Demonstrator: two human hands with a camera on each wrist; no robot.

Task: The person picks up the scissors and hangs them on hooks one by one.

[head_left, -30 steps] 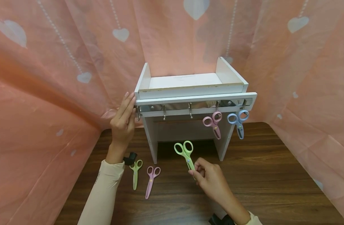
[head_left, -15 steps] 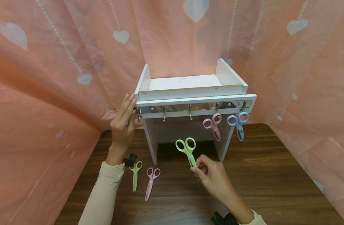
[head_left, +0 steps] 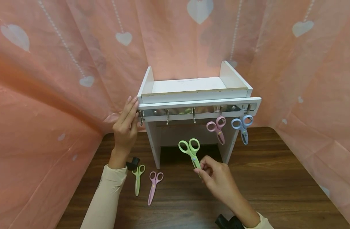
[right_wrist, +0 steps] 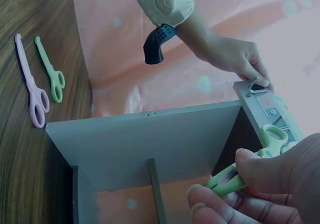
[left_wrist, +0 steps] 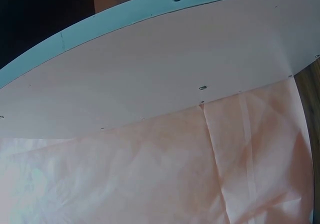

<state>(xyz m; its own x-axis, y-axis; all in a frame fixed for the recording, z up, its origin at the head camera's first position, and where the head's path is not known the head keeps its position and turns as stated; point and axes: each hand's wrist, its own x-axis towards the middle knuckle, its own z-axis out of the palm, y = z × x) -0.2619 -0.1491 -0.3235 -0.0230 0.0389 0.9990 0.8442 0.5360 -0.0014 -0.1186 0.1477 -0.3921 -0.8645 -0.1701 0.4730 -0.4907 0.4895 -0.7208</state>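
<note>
A pair of light green scissors is pinched at the blade end between the thumb and fingers of my right hand, handle loops up, in front of the white shelf. In the right wrist view the same green scissors appear near the hook rail. My left hand rests with straight fingers against the left end of the shelf's front board. Pink scissors and blue scissors hang from the two right-hand hooks. Neither hand shows in the left wrist view, only the shelf's side panel.
Another pair of green scissors and another pink pair lie on the dark wooden table, left of centre. The left three hooks, one a middle hook, hold nothing. A pink curtain surrounds the table.
My right hand has raised the green scissors slightly toward the hook rail and a little to the right. My left hand stays at the board's left end.
</note>
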